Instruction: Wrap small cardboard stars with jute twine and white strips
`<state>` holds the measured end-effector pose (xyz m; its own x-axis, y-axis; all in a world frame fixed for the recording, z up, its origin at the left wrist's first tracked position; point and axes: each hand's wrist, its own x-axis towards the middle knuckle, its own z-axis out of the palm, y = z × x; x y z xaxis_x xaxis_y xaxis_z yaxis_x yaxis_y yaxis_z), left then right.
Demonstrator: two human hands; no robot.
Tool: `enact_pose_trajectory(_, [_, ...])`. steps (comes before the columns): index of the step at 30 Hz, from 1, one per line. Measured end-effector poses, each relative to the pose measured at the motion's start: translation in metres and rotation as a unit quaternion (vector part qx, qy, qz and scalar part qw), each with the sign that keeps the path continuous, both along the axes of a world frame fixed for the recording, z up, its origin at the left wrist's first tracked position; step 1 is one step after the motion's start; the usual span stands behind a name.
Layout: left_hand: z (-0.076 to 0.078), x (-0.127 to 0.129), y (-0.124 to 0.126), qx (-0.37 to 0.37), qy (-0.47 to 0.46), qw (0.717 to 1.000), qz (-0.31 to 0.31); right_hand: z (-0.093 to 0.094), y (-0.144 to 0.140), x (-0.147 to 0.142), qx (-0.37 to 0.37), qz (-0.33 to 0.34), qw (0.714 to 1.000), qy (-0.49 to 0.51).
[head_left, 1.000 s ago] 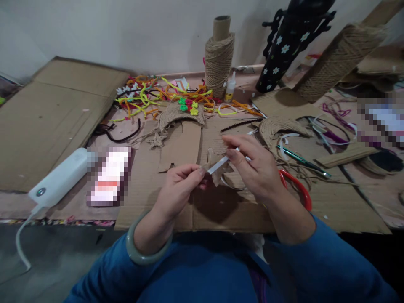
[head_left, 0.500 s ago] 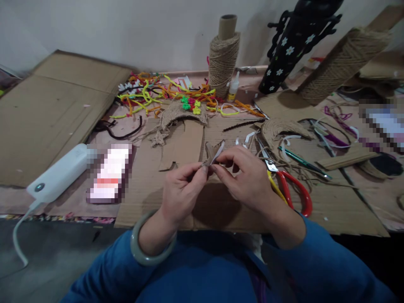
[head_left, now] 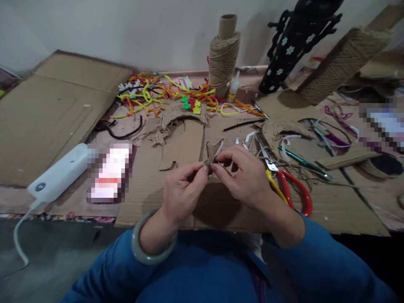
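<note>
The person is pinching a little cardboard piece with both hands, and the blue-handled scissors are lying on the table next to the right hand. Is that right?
Almost. The scissors have red handles, not blue; the head view shows it. The rest is right: both the left hand and the right hand pinch the little cardboard piece, and the scissors lie on the table beside the right hand.

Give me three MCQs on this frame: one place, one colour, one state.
1. Where do the scissors lie?
A. right of the right hand
B. on the white device
C. against the twine spool

2. What colour are the scissor handles?
A. blue
B. red and yellow
C. black

3. How is the small cardboard piece held?
A. flat on the table, untouched
B. in the left hand alone
C. pinched between both hands

Answers: 1 A, they rest on the cardboard sheet just beside the right hand. 2 B, one loop is red, the other yellow. 3 C, fingertips of the left hand and the right hand meet on it above the sheet.
</note>
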<state>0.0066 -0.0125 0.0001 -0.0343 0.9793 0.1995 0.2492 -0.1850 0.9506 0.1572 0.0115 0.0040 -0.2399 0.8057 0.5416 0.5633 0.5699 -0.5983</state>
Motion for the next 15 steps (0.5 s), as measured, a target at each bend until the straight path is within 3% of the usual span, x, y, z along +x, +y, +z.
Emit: enact_pose_trajectory(15, [-0.003,-0.0015,0.0005,0.016,0.026,1.0,-0.006,0.0003,0.0006,0.0007,-0.01,0.012,1.0,-0.001])
